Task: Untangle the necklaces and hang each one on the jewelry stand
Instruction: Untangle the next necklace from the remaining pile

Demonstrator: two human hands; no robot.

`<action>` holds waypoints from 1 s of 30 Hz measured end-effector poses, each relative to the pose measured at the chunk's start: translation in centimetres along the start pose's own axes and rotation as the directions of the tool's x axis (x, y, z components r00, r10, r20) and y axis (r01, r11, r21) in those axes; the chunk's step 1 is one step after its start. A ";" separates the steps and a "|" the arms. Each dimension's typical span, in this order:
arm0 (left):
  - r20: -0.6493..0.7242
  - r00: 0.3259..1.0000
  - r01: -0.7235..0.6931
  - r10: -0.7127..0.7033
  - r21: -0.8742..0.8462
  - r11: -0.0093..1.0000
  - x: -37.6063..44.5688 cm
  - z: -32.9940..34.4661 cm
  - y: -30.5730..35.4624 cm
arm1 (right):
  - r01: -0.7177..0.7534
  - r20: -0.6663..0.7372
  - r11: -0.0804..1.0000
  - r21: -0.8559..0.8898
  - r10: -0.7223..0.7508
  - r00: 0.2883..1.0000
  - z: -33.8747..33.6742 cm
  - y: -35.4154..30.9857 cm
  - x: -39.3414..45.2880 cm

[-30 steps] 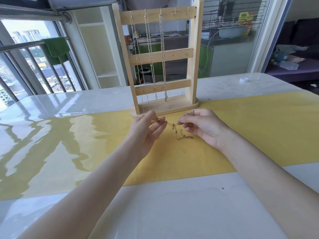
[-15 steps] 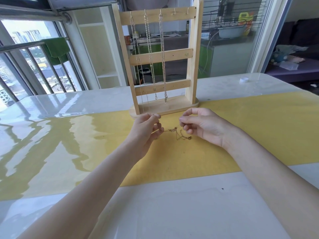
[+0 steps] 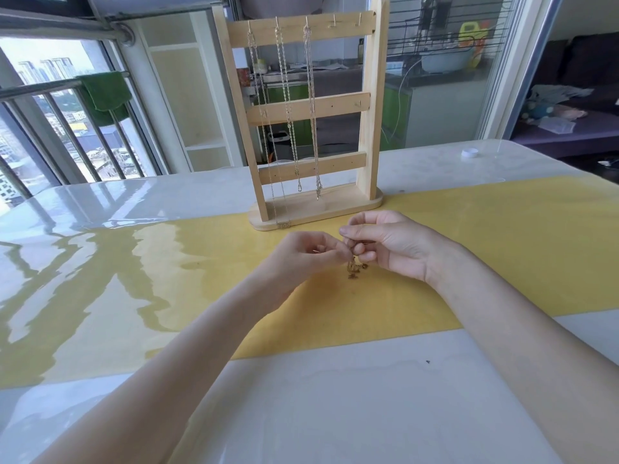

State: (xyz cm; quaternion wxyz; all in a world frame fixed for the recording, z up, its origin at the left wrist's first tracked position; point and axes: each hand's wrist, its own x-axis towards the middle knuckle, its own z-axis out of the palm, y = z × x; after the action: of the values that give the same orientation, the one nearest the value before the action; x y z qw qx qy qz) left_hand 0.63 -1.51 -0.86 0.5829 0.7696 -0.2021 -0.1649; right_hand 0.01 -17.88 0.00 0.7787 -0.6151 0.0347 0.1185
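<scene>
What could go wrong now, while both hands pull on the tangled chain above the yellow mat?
The left hand and right hand pinch the tangled necklace very close together, so pulling may tighten the knot. The wooden stand with three hung chains is just behind; lifting hands could knock them.

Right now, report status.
Left hand and right hand pinch tangled gold necklace. Three chains hang on jewelry stand. Nothing blocking.
</scene>
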 end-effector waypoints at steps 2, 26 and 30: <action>-0.077 0.997 -0.003 0.010 0.092 0.996 0.2 0.2 -0.2 | 0.008 -0.006 1.000 -0.010 -0.008 1.000 0.2 0.0 0.0; -0.168 0.975 -0.123 0.146 0.140 0.983 0.6 -0.6 -0.4 | 0.011 0.033 0.962 -0.273 -0.002 0.999 -0.3 -0.6 -0.3; -0.241 0.959 -0.134 0.148 0.075 0.988 0.6 -0.7 -0.5 | -0.016 0.093 0.907 -0.420 0.060 0.994 -0.5 -0.6 -0.5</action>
State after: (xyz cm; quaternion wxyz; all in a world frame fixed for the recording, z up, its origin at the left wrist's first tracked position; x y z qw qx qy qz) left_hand 1.61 -1.10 -1.18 0.5911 0.7843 -0.1871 -0.0202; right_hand -0.31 -18.57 0.52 0.6271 -0.7599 -0.0201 0.1702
